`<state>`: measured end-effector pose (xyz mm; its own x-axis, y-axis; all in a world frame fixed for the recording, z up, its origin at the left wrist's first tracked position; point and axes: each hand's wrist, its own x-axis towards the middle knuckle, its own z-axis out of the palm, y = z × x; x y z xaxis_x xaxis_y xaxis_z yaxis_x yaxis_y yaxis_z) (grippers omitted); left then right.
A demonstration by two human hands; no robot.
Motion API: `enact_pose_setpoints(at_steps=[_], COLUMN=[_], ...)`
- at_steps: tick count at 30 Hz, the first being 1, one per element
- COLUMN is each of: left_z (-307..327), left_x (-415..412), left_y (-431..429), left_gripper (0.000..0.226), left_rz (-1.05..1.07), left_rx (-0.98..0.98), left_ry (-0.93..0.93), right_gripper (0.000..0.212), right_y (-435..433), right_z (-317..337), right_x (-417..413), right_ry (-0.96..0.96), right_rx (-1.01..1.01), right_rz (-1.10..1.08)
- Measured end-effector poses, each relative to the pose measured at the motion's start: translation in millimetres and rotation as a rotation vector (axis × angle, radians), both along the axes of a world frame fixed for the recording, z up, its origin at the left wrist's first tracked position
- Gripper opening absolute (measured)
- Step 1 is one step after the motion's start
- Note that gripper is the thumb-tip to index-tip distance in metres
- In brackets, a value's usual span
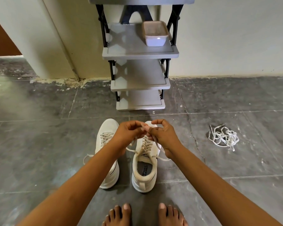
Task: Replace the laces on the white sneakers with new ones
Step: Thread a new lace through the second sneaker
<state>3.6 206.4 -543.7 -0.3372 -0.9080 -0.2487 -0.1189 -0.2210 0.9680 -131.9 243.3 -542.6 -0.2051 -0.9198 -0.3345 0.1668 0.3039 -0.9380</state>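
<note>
So, quick status from where I'm standing:

1. Both hands are over the white mesh sneaker on my right [145, 176]. It sits on the dark grey floor tiles [39, 144] just beside its twin, the other white mesh sneaker [107, 128].
2. My left hand [129, 134] pinches one strand of the beige flat lace [145, 145] threaded through that shoe. My right hand [163, 136] has its fingers curled round the other strand. The loose ends trail down either side.
3. Step-wise, I'd guess I'm working the knot on this shoe. Both shoes are laced, so I honestly can't tell whether that's undoing or finishing.
4. The tangled pile of white flat laces [224, 137] lies on the tiles well off to my right, nothing touching it.
5. The next move probably needs slack, so I'd draw the two strands apart evenly without dragging the shoe along.
6. Containers: just one, a pale rectangular plastic tub [154, 34] on a tier of the grey plastic shelf rack [140, 53]. I can't make out anything in it.
</note>
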Motion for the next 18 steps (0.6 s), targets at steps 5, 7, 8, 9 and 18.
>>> enact_pose_setpoints(at_steps=[5,7,8,9,18], left_z=[-3.5,-5.3,-5.1,-4.8,-9.6], left_x=[1.4,0.2,-0.8,-1.9,0.8], left_y=[1.1,1.8,2.3,2.4,-4.0], left_gripper=[0.017,0.015,0.013,0.012,0.009], left_rz=[-0.073,-0.045,-0.007,0.036,0.247], left_rx=[0.067,0.088,0.089,0.093,0.052], left_ry=[0.046,0.055,0.042,0.029,-0.200], right_gripper=[0.007,0.011,0.013,0.014,0.022], right_y=[1.1,1.5,1.9,2.4,6.2], right_z=[-6.7,-10.0,-10.6,-11.3,-11.8], right_x=[-4.5,-4.9,-5.3,-6.1,-10.9], right_ry=[0.011,0.029,0.049,0.082,0.682], right_rx=[-0.003,0.003,0.001,-0.007,-0.139], right_rz=[-0.004,0.005,0.019,0.038,0.301])
